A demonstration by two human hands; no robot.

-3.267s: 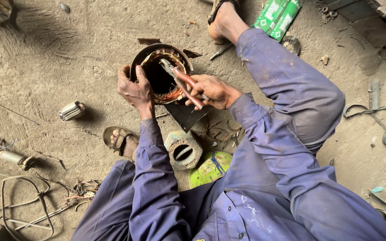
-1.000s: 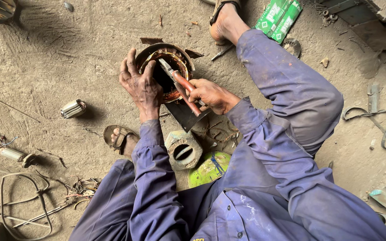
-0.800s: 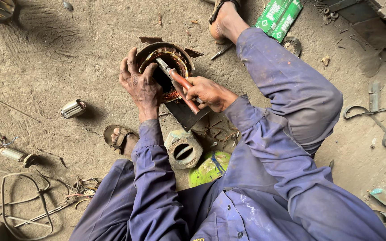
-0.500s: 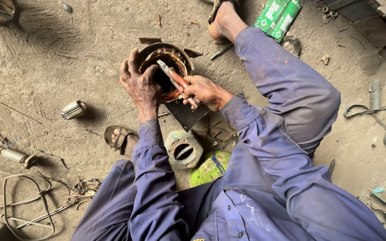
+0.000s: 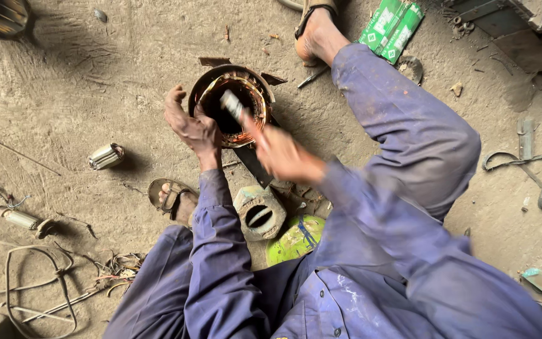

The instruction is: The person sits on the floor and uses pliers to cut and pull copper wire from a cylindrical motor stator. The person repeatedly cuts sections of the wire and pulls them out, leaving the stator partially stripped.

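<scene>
A round motor stator (image 5: pixel 261 88) with copper windings inside its dark casing stands on the dirt floor in front of me. My left hand (image 5: pixel 189 125) grips its left rim, fingers curled over the edge. In my right hand (image 5: pixel 280 150), which is blurred, I hold pliers (image 5: pixel 233 107) with red handles. Their metal jaws point into the opening of the stator, over the windings. Both arms are in blue sleeves.
A worn metal end housing (image 5: pixel 258 213) and a green bag (image 5: pixel 296 238) lie by my lap. My sandalled feet (image 5: pixel 174 198) (image 5: pixel 315 31) flank the stator. A green box (image 5: pixel 391 26), a small metal cylinder (image 5: pixel 105 157), loose wires (image 5: pixel 39 282) and scrap parts (image 5: pixel 528 157) lie about.
My right hand has moved the pliers down and up inside the stator and is now blurred with motion. The left hand has shifted slightly along the rim but keeps its hold.
</scene>
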